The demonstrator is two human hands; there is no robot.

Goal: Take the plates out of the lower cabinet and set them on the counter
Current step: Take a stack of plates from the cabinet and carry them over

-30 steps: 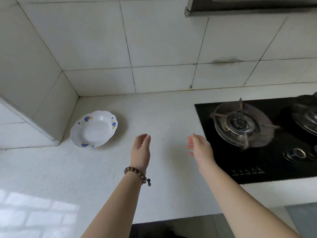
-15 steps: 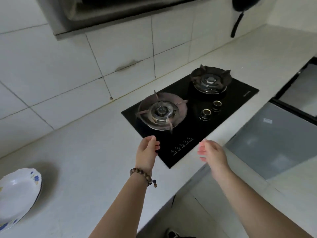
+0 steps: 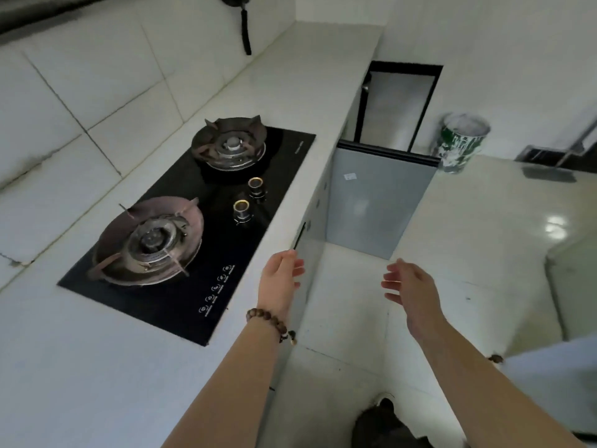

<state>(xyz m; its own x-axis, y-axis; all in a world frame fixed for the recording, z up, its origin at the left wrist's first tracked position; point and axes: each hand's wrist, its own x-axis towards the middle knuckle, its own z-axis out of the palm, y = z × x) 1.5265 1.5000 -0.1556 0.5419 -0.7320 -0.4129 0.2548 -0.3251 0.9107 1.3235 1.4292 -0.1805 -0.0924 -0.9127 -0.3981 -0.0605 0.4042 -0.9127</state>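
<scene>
Counter (image 3: 80,367): we see a pale stone worktop running from the lower left to the far corner; no plate lies on the stretch in view, so we cannot tell where the plates are.
Wall tiles (image 3: 97,85): large white tiles rise behind the counter.
Floor (image 3: 484,237): glossy pale tiles fill the right side, with a bright reflection near the right edge.
Gas hob (image 3: 206,253): a black glass panel is set into the counter, with two burners, two knobs and a row of small white symbols along its near edge.
Open cabinet door (image 3: 371,205): a grey panel with a dark top edge swings outward from the lower cabinet below the counter; we cannot see into the cabinet from this angle.
Near burner (image 3: 151,240): a ring with a rusty pan support sits at the left end of the hob.
Far burner (image 3: 231,143): it sits at the right end, just beyond the knobs.
Bucket (image 3: 460,140): a paint-spattered green and white pail stands on the floor past the open door.
Left hand (image 3: 279,279): loosely spread and empty, it hovers at the counter's front edge, beside the hob.
Right hand (image 3: 410,286): also spread and empty, it is held over the floor, apart from the left.
Bead bracelet (image 3: 268,321): brown beads circle the left wrist.
</scene>
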